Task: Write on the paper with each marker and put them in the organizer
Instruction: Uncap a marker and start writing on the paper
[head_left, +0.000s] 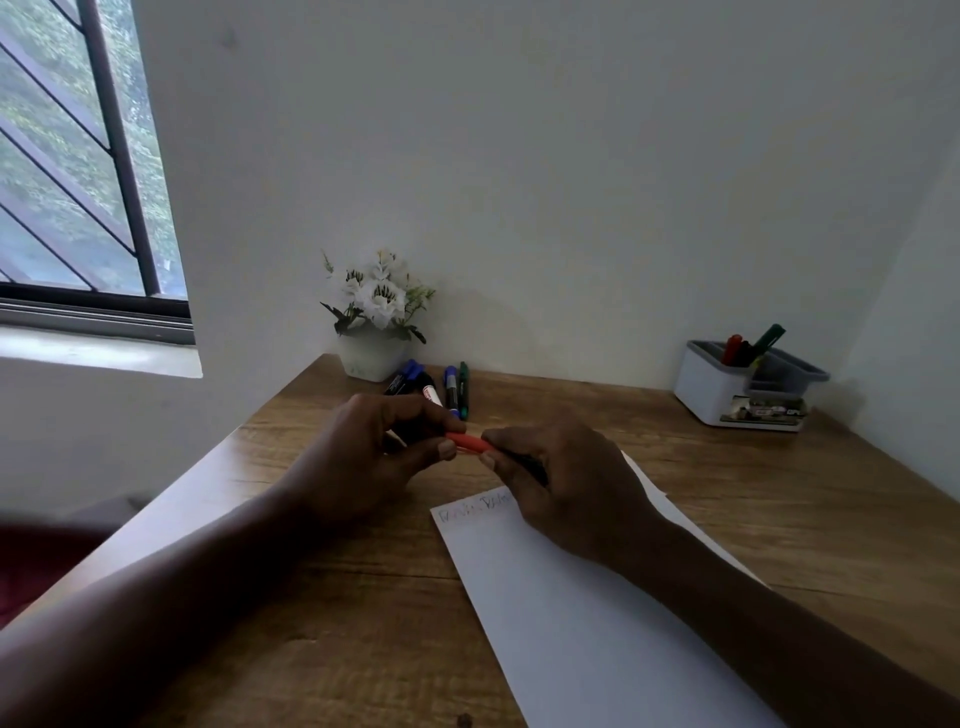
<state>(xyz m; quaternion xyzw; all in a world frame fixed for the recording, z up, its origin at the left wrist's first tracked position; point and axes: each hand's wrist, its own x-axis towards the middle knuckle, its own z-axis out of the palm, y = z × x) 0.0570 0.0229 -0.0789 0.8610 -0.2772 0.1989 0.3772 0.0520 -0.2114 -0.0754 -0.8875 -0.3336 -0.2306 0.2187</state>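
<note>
Red marker (470, 442) sits between both hands just above the worktop (779, 519), only its red section showing between the fingertips. Left hand (363, 457) grip: thumb and fingers pinched on the left end. Right hand (566, 478) grip: pinched on the right end, a dark part of the barrel running back under the palm. Whether cap and body are joined or apart, cannot tell.

Paper (597, 623) lies directly under and behind the right grip, angled on the worktop. Coloured writing along its top edge, partly covered by the right hand; too blurred to read.

Just beyond the left grip, loose markers (452, 389) lie side by side: blue, black-and-white with a red label mark, blue, green. Label print unreadable.

Organizer (727, 395), white body with grey compartments, stands well to the right of the right grip near the wall. Its rear compartment holds a red and a green marker, leaning. Small printed label on the low front section, illegible.

White flower pot (371, 353) stands beyond the loose markers.
</note>
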